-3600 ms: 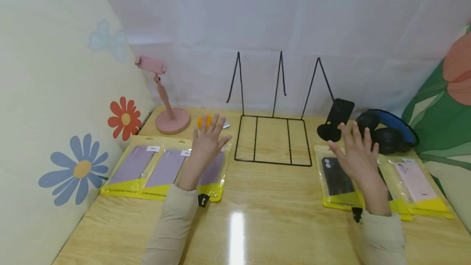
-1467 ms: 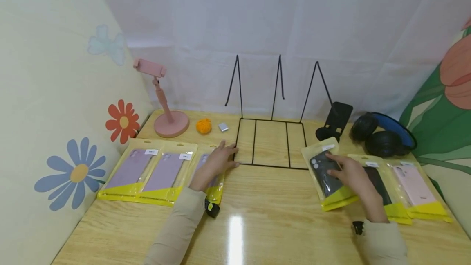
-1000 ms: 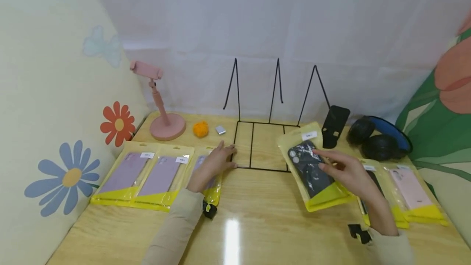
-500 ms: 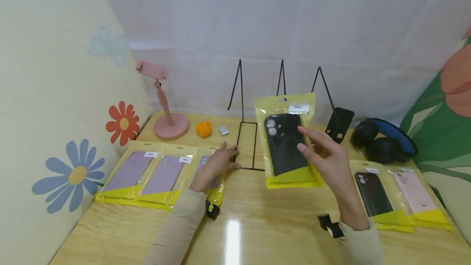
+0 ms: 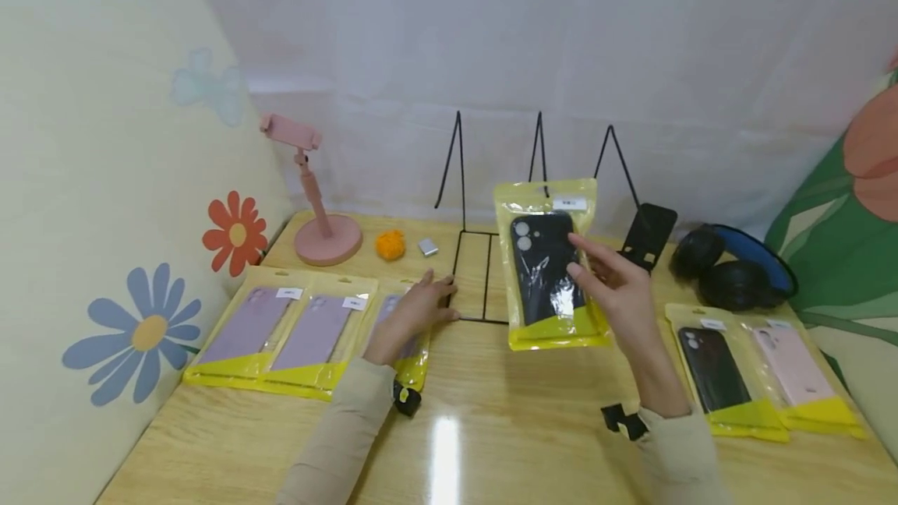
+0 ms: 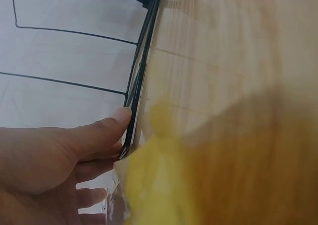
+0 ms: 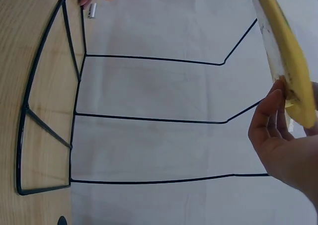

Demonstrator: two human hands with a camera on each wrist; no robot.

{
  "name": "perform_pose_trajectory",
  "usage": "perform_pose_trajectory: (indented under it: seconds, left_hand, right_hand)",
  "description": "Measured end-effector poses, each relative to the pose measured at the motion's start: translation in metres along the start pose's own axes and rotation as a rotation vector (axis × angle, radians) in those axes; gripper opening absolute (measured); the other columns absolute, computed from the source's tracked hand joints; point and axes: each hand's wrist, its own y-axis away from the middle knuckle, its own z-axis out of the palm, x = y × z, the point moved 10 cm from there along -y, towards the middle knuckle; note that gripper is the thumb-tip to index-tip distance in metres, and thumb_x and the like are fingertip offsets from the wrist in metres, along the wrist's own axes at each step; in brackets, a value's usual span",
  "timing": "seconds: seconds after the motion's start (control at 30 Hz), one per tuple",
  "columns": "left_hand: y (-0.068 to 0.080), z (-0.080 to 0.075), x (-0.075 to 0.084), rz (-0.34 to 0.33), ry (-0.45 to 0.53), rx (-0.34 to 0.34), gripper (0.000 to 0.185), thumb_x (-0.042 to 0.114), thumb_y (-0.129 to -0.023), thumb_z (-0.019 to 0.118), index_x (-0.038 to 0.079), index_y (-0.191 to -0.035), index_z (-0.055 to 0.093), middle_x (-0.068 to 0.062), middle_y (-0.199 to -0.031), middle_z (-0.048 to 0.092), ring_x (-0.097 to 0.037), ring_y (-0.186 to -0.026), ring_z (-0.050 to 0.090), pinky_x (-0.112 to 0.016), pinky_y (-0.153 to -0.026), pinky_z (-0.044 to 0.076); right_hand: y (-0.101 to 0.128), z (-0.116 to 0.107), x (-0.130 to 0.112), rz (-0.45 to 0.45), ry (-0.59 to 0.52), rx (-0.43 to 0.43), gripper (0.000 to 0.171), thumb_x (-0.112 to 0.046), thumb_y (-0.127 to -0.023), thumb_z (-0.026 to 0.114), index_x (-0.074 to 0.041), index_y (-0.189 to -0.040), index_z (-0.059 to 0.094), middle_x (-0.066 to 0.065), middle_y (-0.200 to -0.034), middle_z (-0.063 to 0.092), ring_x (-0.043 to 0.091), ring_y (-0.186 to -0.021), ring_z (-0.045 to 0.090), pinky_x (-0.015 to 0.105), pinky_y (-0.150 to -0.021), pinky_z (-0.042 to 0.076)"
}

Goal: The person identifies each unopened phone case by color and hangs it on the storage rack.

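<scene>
My right hand (image 5: 620, 294) pinches the right edge of a bagged black phone case (image 5: 540, 267), held upright above the table. The bag's top with its hanging hole is at the middle prong of a black wire display rack (image 5: 461, 170); the prong's tip shows in front of the bag's top edge. Whether it passes through the hole I cannot tell. In the right wrist view the bag (image 7: 285, 46) is seen edge-on. My left hand (image 5: 414, 314) grips the rack's front left corner; in the left wrist view the thumb (image 6: 107, 130) presses against the wire.
Several bagged purple cases (image 5: 312, 333) lie left. Another black case (image 5: 715, 369) and a pink one (image 5: 793, 365) lie right. Behind are a pink phone stand (image 5: 326, 240), orange ball (image 5: 390, 245), small silver block (image 5: 428, 246), black stand (image 5: 648, 232) and headphones (image 5: 733, 283).
My right hand has picked up the black phone case's bag from the right row and carried it left and up to the rack. My left hand has moved onto the rack's corner.
</scene>
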Motion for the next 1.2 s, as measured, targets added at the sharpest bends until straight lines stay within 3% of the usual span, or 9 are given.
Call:
perform_pose_trajectory:
  seconds: [0.17,0.47,0.6,0.8,1.0,1.07,1.2]
  left_hand:
    - [0.000,0.002,0.000,-0.009,0.016,-0.008,0.057,0.029,-0.089,0.068,0.003,-0.137,0.052,-0.012,-0.150,0.037,-0.043,-0.142,0.015,-0.060,-0.110,0.022]
    - [0.001,0.000,0.000,-0.016,-0.021,0.004,0.056,0.032,-0.090,0.067,0.005,-0.137,0.053,-0.011,-0.150,0.038,-0.042,-0.143,0.016,-0.060,-0.111,0.021]
    - [0.003,-0.001,0.001,-0.016,-0.019,0.004,0.055,0.031,-0.090,0.067,0.005,-0.136,0.054,-0.012,-0.150,0.039,-0.043,-0.143,0.016,-0.060,-0.111,0.020]
    - [0.006,-0.001,0.003,-0.012,-0.021,0.003,0.055,0.031,-0.089,0.067,0.005,-0.136,0.054,-0.012,-0.149,0.040,-0.044,-0.142,0.017,-0.062,-0.110,0.021]
    - [0.006,-0.002,0.003,-0.017,-0.044,0.008,0.055,0.031,-0.088,0.068,0.005,-0.135,0.055,-0.011,-0.149,0.041,-0.044,-0.142,0.019,-0.062,-0.109,0.023]
    - [0.005,-0.001,0.002,-0.019,-0.045,0.006,0.055,0.031,-0.089,0.068,0.006,-0.136,0.055,-0.011,-0.149,0.040,-0.043,-0.142,0.018,-0.061,-0.110,0.022]
    - [0.005,-0.001,0.005,-0.012,-0.037,-0.001,0.053,0.030,-0.089,0.067,0.005,-0.135,0.055,-0.012,-0.149,0.040,-0.043,-0.142,0.018,-0.061,-0.110,0.021]
  right_hand:
    - [-0.017,0.003,0.022,0.032,-0.052,0.036,0.038,-0.015,-0.093,0.064,-0.011,-0.131,0.061,0.000,-0.133,0.058,0.011,-0.105,0.055,0.018,-0.087,0.047]
    - [-0.075,0.011,0.037,-0.010,0.005,0.108,0.034,-0.016,-0.094,0.064,-0.013,-0.128,0.064,0.003,-0.131,0.059,0.011,-0.094,0.055,0.020,-0.075,0.046]
    - [-0.098,0.016,0.044,-0.011,0.025,0.120,0.032,-0.014,-0.095,0.062,-0.014,-0.127,0.065,0.003,-0.128,0.060,0.012,-0.094,0.055,0.021,-0.076,0.046]
    - [-0.118,0.016,0.057,0.018,0.001,0.160,0.030,-0.004,-0.093,0.062,-0.007,-0.123,0.067,0.008,-0.126,0.061,0.019,-0.106,0.055,0.029,-0.090,0.048]
    - [-0.095,0.002,0.077,0.061,0.122,0.191,0.028,0.001,-0.091,0.057,0.000,-0.116,0.067,0.013,-0.128,0.057,0.024,-0.120,0.049,0.042,-0.097,0.044]
    - [-0.075,-0.002,0.081,0.061,0.204,0.135,0.026,-0.001,-0.092,0.057,0.001,-0.116,0.067,0.015,-0.129,0.056,0.027,-0.122,0.048,0.047,-0.097,0.043]
    - [-0.022,-0.010,0.083,0.040,0.390,-0.069,0.026,-0.005,-0.094,0.060,0.002,-0.119,0.064,0.021,-0.130,0.053,0.037,-0.122,0.047,0.057,-0.097,0.040]
